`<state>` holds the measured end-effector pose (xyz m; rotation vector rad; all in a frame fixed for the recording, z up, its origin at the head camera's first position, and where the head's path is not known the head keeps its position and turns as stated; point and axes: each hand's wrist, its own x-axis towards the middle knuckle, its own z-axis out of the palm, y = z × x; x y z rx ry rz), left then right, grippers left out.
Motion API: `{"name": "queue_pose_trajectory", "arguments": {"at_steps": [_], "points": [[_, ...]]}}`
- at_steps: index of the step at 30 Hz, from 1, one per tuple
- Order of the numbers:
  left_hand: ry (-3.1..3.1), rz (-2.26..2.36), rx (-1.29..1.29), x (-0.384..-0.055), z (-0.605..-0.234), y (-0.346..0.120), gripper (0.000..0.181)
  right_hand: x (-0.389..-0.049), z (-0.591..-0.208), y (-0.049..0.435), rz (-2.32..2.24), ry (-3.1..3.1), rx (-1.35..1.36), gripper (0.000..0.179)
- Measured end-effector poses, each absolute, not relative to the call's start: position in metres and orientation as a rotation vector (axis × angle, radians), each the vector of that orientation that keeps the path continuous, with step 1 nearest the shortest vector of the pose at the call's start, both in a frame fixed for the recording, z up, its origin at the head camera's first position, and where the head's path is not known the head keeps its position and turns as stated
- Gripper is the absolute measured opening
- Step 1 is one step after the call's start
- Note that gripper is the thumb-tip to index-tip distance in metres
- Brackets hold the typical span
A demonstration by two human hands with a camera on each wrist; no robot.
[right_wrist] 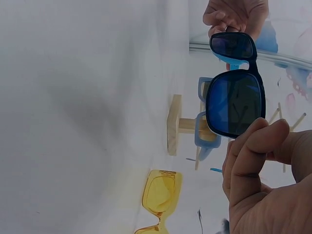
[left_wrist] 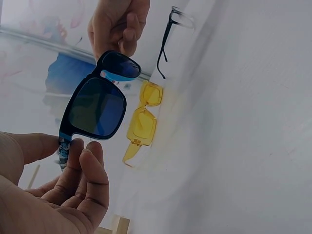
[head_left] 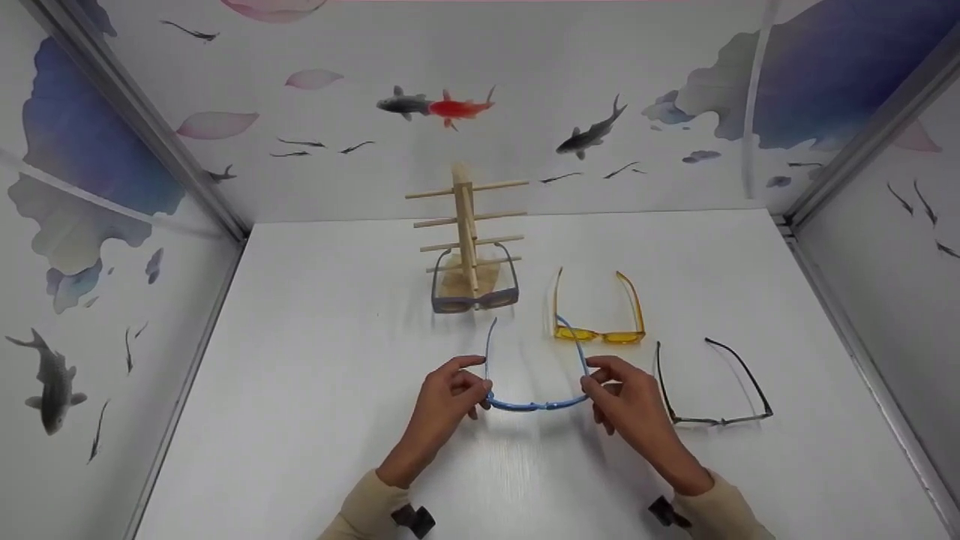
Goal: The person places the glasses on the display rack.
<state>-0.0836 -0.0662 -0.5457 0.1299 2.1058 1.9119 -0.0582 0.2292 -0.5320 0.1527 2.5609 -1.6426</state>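
Reference clock: centre on the blue glasses (left_wrist: pixel 97 107), with 12 o'clock at the far wall (head_left: pixel 517 165) and 6 o'clock at your body.

Your left hand (head_left: pixel 446 394) is at 9 o'clock. Its thumb and fingers pinch the left temple close to the hinge. Your right hand (head_left: pixel 631 394) is at 3 o'clock and pinches the right temple in the same manner. The blue glasses are between both hands, clear of the table (head_left: pixel 315 337). Their temples are unfolded toward 12 o'clock; their dark lenses face 6 o'clock.

At 11 o'clock, note the wooden stand (head_left: pixel 464 217), an upright post with crosswise pegs. The grey pair (head_left: pixel 498 299) is mounted low on it, with lenses toward 6 o'clock.

Between 1 and 2 o'clock, the yellow pair (head_left: pixel 621 337) lies on the table with temples unfolded toward 12 o'clock. In the head view, your right temple tip overlaps it; in the wrist views the two pairs are apart. At 3 o'clock, just beyond your right hand, the black pair (head_left: pixel 701 421) lies with temples unfolded toward 11 o'clock.
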Motion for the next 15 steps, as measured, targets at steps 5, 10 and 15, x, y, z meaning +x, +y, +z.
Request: {"name": "queue_pose_trajectory", "arguments": {"at_steps": [5, 10, 15], "points": [[2.116, 1.912, 0.139, -0.084, -0.545, -0.068, 0.05, -0.06, -0.531, 0.227, -1.637, 2.572, 0.136, 0.033], [2.157, 1.902, 0.143, -0.084, -0.543, -0.073, 0.049, -0.065, -0.53, 0.224, -1.668, 2.57, 0.086, 0.032], [2.178, 1.894, 0.132, -0.085, -0.54, -0.076, 0.049, -0.069, -0.528, 0.222, -1.705, 2.555, 0.078, 0.032]]}}
